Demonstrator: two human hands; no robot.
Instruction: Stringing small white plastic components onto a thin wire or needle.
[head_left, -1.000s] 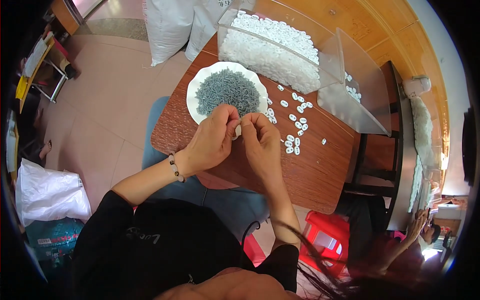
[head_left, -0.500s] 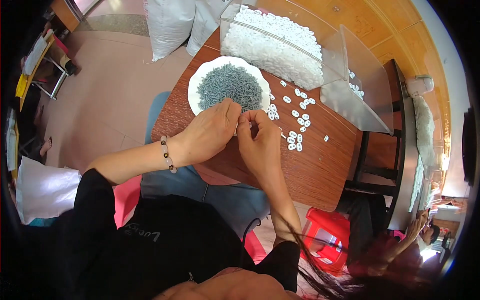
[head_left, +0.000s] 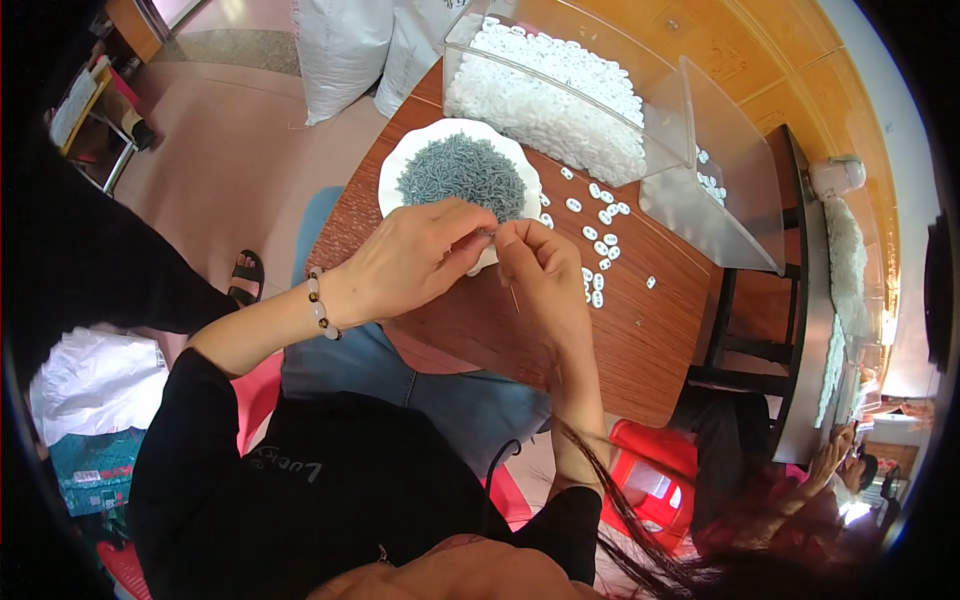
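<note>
Left hand (head_left: 408, 252) and right hand (head_left: 550, 275): grips pinched closed, contents too small to tell. Grey pieces (head_left: 460, 172): heaped in white scalloped plate (head_left: 389, 182), on table (head_left: 640, 350), just beyond the hands.

Saw blue-grey pieces (head_left: 460, 172) and white plate (head_left: 392, 187) at twelve o'clock, dark-marked white tabs (head_left: 573, 205) toward two, reddish-brown wood-grained table (head_left: 645, 345), red stool (head_left: 650, 441) toward four.

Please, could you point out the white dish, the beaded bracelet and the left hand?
White dish (head_left: 404, 148), head view: its upper-left rim.
Beaded bracelet (head_left: 318, 310), head view: a pale bead.
Left hand (head_left: 397, 254), head view: its back.
</note>
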